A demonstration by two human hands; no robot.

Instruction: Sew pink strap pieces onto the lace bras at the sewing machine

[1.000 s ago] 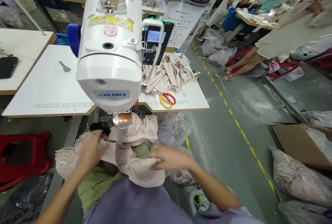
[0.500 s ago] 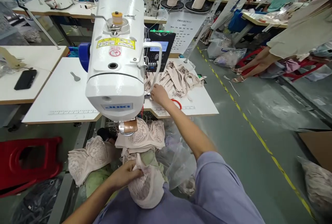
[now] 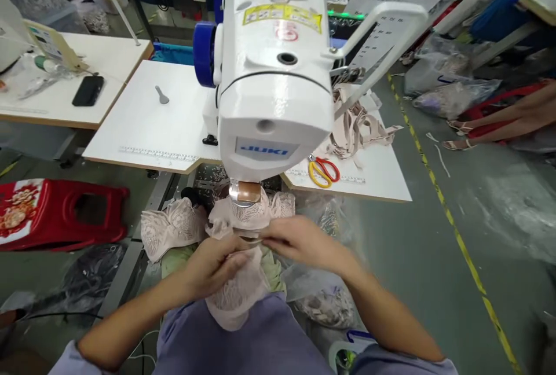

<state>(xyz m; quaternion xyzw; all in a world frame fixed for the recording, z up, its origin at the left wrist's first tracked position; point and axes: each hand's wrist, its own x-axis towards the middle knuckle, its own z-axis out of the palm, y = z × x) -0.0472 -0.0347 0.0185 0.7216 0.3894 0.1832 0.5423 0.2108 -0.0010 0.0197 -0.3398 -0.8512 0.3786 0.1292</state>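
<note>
In front of my lap, my left hand (image 3: 215, 268) is closed on a pale pink lace bra (image 3: 237, 304), whose cup hangs down below the fingers. My right hand (image 3: 306, 243) meets it from the right, its fingers pinched on a thin beige strap (image 3: 248, 237) that spans the gap between both hands. Just above stands the head of a white sewing machine (image 3: 273, 97). More lace bras (image 3: 249, 213) are stacked under its needle area, and another bra (image 3: 171, 225) lies to the left.
Beige straps (image 3: 356, 126) lie heaped on the right tabletop beside scissors (image 3: 324, 171) with red and yellow handles. A phone (image 3: 88, 91) is on the left table. A red stool (image 3: 99, 207) stands at lower left. A person's legs (image 3: 504, 114) are at right.
My right hand has come back from the strap pile to my left hand, bringing a strap. The scissors are now uncovered. My view has shifted left and down.
</note>
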